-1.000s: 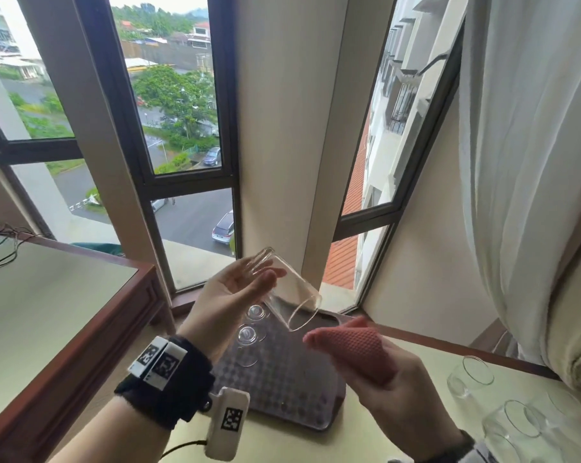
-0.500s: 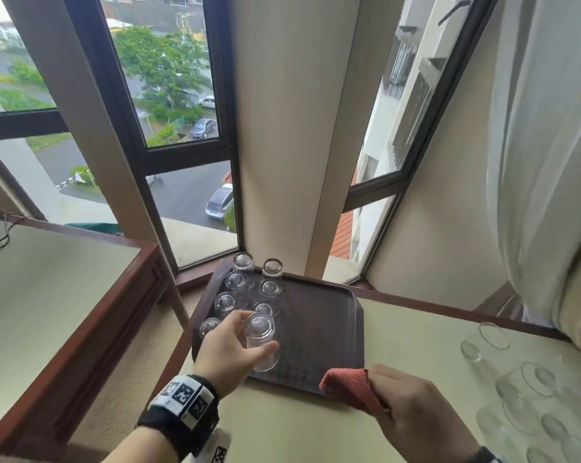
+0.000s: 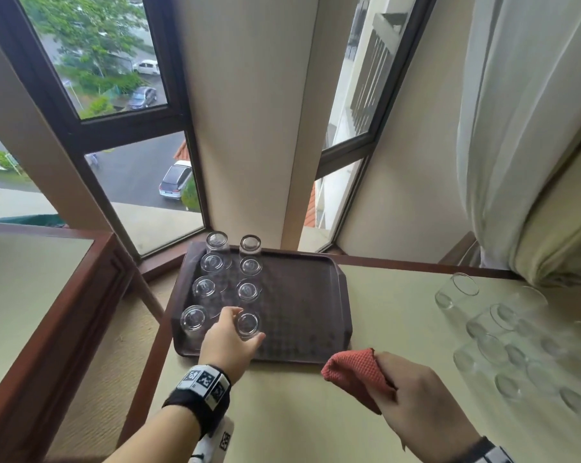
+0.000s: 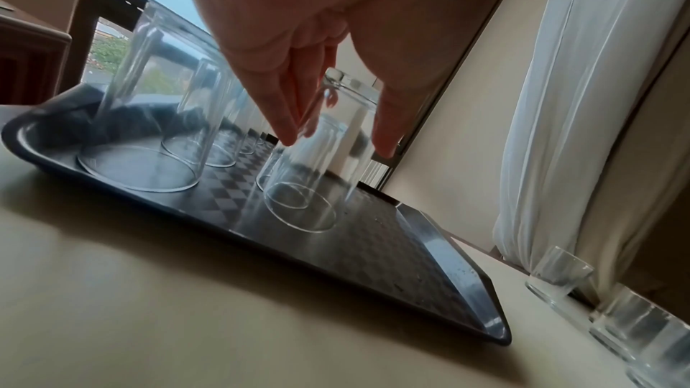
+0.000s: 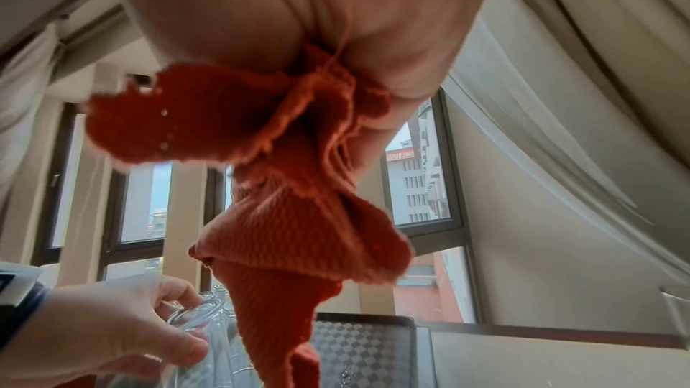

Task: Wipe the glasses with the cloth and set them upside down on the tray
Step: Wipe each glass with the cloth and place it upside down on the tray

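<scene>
My left hand (image 3: 230,342) grips the inverted glass (image 3: 248,324) on the tray (image 3: 302,315); right hand (image 3: 422,396) clutches the cloth (image 3: 354,372). Careless release could knock the neighbouring glass (image 3: 193,319).

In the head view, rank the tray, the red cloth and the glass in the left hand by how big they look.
1. tray
2. red cloth
3. glass in the left hand, partly hidden by its fingers

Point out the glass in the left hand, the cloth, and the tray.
glass (image 3: 248,324), head view: upturned base.
cloth (image 3: 354,371), head view: top fold.
tray (image 3: 344,295), head view: right rim.
</scene>
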`<control>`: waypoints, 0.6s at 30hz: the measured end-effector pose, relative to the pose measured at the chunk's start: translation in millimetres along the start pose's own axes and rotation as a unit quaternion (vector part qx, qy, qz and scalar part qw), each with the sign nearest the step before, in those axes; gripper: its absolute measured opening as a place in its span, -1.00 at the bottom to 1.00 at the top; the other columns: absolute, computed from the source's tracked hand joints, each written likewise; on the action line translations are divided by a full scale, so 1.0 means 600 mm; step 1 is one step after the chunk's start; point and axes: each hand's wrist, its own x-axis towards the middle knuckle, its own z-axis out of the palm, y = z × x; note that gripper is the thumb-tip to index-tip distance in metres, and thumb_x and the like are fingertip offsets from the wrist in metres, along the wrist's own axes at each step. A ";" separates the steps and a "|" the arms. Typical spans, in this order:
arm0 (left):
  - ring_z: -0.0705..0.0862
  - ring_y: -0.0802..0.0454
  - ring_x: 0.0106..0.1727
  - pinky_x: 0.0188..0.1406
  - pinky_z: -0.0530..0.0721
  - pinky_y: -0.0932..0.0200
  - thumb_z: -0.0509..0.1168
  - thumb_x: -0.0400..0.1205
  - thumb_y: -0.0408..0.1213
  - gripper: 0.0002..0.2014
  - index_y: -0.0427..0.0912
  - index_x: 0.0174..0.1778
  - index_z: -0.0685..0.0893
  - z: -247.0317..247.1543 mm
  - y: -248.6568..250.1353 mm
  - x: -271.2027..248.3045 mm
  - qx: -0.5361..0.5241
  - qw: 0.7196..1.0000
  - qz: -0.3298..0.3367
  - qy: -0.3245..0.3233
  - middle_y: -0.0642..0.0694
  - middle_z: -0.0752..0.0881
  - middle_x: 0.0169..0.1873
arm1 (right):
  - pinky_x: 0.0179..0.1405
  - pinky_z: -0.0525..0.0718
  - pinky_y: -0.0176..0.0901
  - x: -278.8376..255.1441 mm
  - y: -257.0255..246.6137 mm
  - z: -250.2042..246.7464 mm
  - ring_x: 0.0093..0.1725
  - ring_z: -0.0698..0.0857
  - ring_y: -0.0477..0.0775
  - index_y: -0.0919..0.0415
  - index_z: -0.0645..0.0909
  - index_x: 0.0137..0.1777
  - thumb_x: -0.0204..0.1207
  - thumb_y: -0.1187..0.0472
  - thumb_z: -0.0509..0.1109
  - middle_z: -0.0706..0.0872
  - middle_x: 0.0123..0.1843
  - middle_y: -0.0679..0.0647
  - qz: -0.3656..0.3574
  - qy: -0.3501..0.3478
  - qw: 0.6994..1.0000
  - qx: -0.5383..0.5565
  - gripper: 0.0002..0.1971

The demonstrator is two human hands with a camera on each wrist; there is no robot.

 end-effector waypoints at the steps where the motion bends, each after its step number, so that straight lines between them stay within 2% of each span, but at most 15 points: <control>1: 0.81 -0.04 0.11 0.25 0.74 -0.01 0.69 0.44 0.05 -0.37 0.07 0.34 0.56 0.004 -0.003 0.003 0.002 1.000 -0.002 -0.002 0.05 0.83 0.06 | -0.03 0.48 -0.73 -0.002 -0.001 0.001 -0.08 0.60 -0.66 -0.32 0.64 0.31 0.56 -0.08 0.37 0.61 -0.06 -0.72 0.006 0.002 1.000 -0.002 -0.68; 6: 0.79 -0.11 0.14 0.22 0.70 0.00 0.68 0.47 0.02 -0.37 0.04 0.38 0.54 0.021 -0.018 0.009 0.022 1.000 -0.014 -0.009 -0.02 0.82 0.04 | -0.06 0.45 -0.76 -0.012 0.008 0.004 -0.10 0.57 -0.69 -0.26 0.70 0.24 0.55 -0.05 0.36 0.59 -0.07 -0.73 0.022 0.026 0.999 -0.005 -0.72; 10: 0.80 -0.14 0.16 0.19 0.67 0.03 0.65 0.53 -0.05 -0.39 -0.05 0.43 0.56 0.024 -0.018 0.012 0.018 1.000 -0.022 -0.002 -0.05 0.84 0.04 | -0.12 0.42 -0.77 -0.022 0.029 0.005 -0.16 0.54 -0.68 -0.22 0.67 0.19 0.51 0.12 0.50 0.58 -0.12 -0.71 0.047 0.027 0.998 -0.014 -0.71; 12: 0.79 -0.17 0.21 0.21 0.65 0.02 0.66 0.53 -0.07 -0.37 -0.08 0.46 0.56 0.023 -0.013 0.010 0.018 0.999 -0.027 0.000 -0.08 0.84 0.08 | -0.15 0.41 -0.76 -0.026 0.038 0.001 -0.20 0.55 -0.64 -0.21 0.67 0.16 0.50 0.12 0.51 0.58 -0.15 -0.69 0.057 0.031 0.998 -0.010 -0.72; 15: 0.73 -0.20 0.37 0.41 0.63 -0.06 0.67 0.51 -0.05 -0.24 -0.15 0.58 0.52 0.020 0.004 0.000 0.016 0.999 -0.029 0.016 -0.15 0.77 0.28 | -0.21 0.45 -0.69 -0.036 0.052 -0.010 -0.24 0.59 -0.54 -0.19 0.69 0.12 0.52 0.09 0.50 0.63 -0.19 -0.59 0.065 0.040 0.997 0.003 -0.78; 18: 0.60 -0.25 0.48 0.59 0.53 -0.17 0.66 0.52 -0.02 -0.19 -0.25 0.62 0.51 0.016 0.041 -0.025 0.029 0.996 -0.014 0.078 -0.25 0.66 0.39 | -0.28 0.51 -0.56 -0.051 0.079 -0.023 -0.30 0.63 -0.37 -0.15 0.72 0.05 0.56 0.11 0.53 0.67 -0.25 -0.41 0.084 0.060 0.995 0.016 -0.86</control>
